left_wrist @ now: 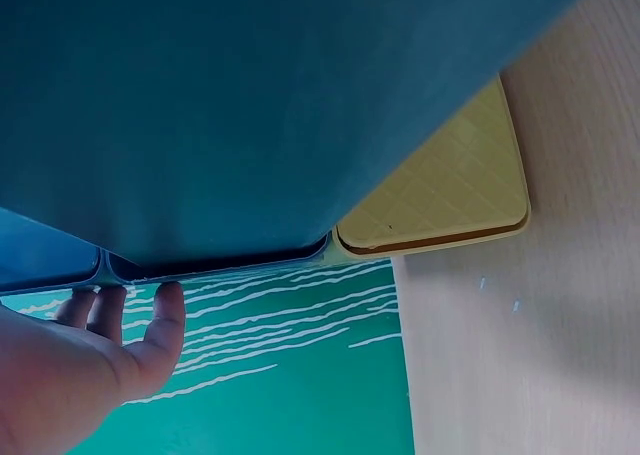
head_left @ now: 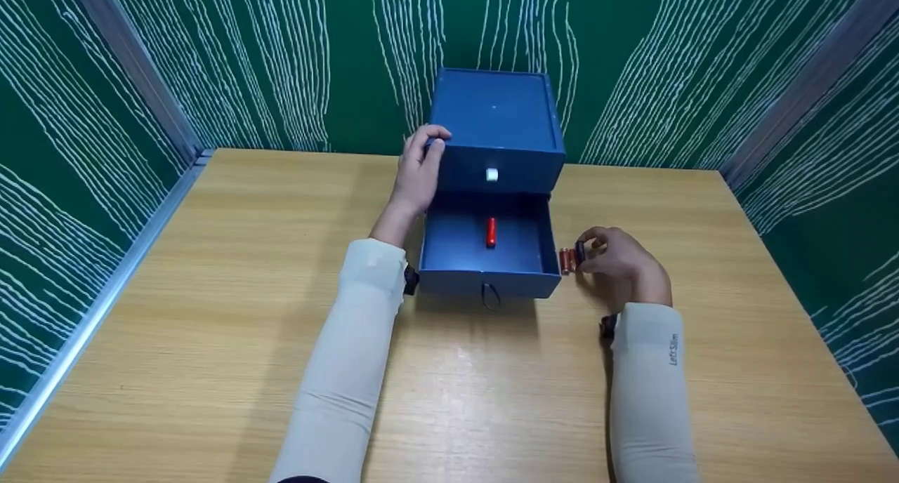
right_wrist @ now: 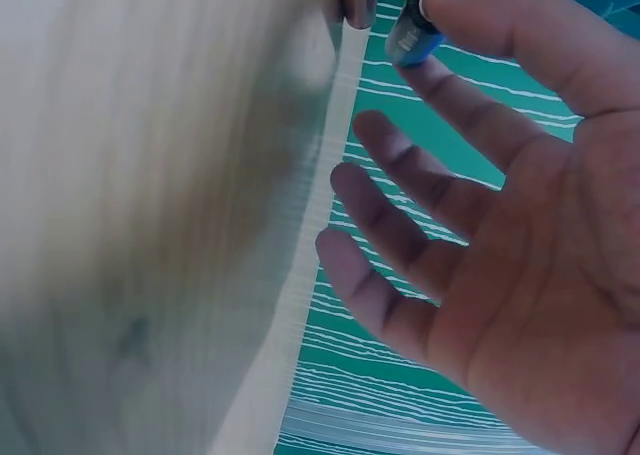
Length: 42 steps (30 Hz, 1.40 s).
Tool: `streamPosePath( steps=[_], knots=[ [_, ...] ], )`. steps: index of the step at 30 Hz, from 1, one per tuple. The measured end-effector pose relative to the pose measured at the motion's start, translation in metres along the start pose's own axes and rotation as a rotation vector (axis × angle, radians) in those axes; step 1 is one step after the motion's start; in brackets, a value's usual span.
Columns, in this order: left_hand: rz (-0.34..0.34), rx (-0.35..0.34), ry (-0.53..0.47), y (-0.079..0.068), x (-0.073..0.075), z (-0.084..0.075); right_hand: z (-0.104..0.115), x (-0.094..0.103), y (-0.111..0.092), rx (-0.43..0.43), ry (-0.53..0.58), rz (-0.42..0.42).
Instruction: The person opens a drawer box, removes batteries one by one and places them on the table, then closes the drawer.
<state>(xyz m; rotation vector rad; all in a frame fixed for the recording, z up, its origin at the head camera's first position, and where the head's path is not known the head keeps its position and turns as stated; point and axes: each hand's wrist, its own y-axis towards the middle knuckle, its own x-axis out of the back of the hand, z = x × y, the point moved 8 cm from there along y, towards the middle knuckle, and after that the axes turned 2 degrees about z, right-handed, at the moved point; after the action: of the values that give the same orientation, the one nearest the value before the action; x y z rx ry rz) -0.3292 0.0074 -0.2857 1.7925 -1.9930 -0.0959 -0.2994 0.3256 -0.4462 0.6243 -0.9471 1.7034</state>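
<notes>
A blue two-drawer box [head_left: 495,111] stands at the back of the table, its lower drawer [head_left: 489,283] pulled out toward me. Inside that drawer a red battery [head_left: 491,233] lies lengthwise. My left hand [head_left: 419,167] rests on the box's upper left front corner, its fingertips at the edge in the left wrist view. Right of the drawer, my right hand [head_left: 621,258] pinches a dark blue battery [right_wrist: 412,30] between thumb and index finger; the other fingers are spread loosely. Two red batteries [head_left: 567,261] are side by side on the table, between this hand and the drawer.
The shut upper drawer has a white knob [head_left: 491,175], and a dark loop pull [head_left: 491,297] hangs on the lower one. A yellow quilted panel [left_wrist: 450,180] shows beside the box in the left wrist view. Green walls with white streaks surround the wooden table [head_left: 211,314].
</notes>
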Motion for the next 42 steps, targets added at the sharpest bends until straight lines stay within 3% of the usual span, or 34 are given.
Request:
streamPosePath(
  steps=[18, 25, 31, 35, 42],
  knots=[
    [0.012, 0.017, -0.021, 0.002, -0.001, 0.003, -0.012, 0.0, -0.001, -0.128, -0.032, -0.015],
    [-0.015, -0.035, 0.026, 0.018, -0.004, 0.032, -0.009, -0.001, 0.0, -0.09, -0.054, -0.023],
    [-0.014, -0.032, 0.017, 0.018, -0.004, 0.034, -0.01, -0.004, 0.001, -0.124, -0.027, -0.008],
    [-0.006, -0.018, 0.003, 0.016, -0.004, 0.03, -0.011, -0.004, -0.001, -0.135, -0.033, -0.006],
    [0.004, 0.015, -0.006, 0.001, -0.002, 0.004, -0.013, -0.003, -0.001, -0.16, -0.035, -0.001]
  ],
)
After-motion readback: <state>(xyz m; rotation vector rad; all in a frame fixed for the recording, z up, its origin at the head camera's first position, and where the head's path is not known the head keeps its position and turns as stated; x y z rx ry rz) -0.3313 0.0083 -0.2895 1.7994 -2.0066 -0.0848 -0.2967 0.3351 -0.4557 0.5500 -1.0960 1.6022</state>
